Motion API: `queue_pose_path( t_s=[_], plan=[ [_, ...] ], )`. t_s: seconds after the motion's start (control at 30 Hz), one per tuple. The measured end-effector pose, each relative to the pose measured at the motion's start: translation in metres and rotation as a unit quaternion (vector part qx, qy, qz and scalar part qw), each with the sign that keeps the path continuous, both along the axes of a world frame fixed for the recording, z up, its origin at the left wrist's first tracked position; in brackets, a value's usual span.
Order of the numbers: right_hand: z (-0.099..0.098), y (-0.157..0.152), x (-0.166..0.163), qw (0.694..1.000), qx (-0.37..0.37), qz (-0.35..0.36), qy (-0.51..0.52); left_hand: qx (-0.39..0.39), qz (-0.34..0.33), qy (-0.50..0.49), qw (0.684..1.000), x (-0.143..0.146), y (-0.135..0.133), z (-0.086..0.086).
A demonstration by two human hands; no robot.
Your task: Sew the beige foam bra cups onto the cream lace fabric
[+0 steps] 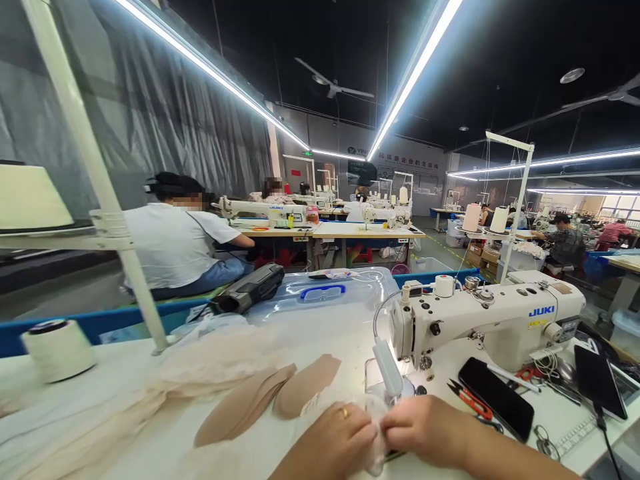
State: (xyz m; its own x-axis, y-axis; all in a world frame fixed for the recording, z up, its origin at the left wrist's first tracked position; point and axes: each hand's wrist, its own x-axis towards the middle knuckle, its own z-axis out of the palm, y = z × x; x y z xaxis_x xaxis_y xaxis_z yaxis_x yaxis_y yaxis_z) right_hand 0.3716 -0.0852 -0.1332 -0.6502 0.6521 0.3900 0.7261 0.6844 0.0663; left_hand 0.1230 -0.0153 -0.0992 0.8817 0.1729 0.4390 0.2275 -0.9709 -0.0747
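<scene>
Beyond and right of the grip, a white sewing machine (493, 313); left of the grip, brown cut pieces (237, 408); left hand (333, 437) and right hand (430, 427), both clamped on sheer whitish fabric (376, 460) between them; right of the grip, a black phone (497, 400), then orange-red snips (473, 401).
</scene>
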Motion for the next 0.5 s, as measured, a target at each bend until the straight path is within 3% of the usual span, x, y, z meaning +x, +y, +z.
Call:
queue_pose_path(
  t_s=[0.1, 0.23, 0.5],
  plan=[
    [0.004, 0.002, 0.007, 1.000, 0.011, 0.013, 0.021, -0.004, 0.029, 0.056, 0.998, 0.021, 0.006, -0.004],
    [0.010, -0.010, 0.012, 0.997, 0.039, -0.014, 0.071, -0.019, 0.002, 0.014, 1.000, 0.020, -0.001, -0.005],
    [0.036, -0.027, 0.020, 0.998, -0.026, -0.027, 0.048, -0.054, -0.033, -0.016, 0.998, 0.018, -0.009, 0.001]
  ],
)
